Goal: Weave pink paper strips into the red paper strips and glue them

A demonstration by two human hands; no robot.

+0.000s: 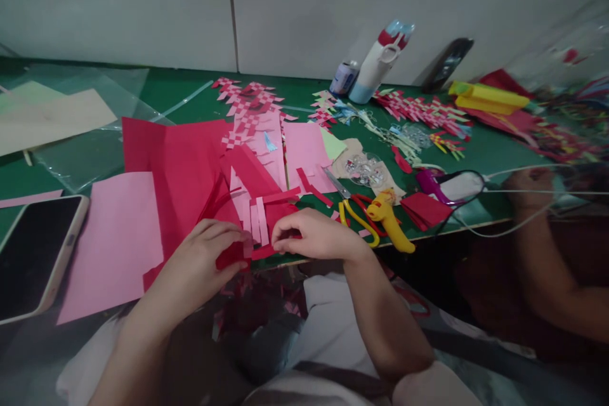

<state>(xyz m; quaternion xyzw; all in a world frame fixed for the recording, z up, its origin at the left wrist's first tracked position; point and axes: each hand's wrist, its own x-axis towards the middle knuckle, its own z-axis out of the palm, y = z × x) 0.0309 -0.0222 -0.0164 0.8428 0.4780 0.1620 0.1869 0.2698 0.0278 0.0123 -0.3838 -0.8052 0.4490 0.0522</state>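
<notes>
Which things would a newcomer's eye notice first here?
The large red sheet would probably come first, on the green table beyond the left hand. The pink strips between that hand and the right hand likely come next; farther right, the bright yellow tool near the table edge stands out.

Apparently a papercraft workshop; a green table (166, 85) bears scissors (337, 183), a yellow glue gun (394, 225) and cut paper strips (262, 222).
</notes>
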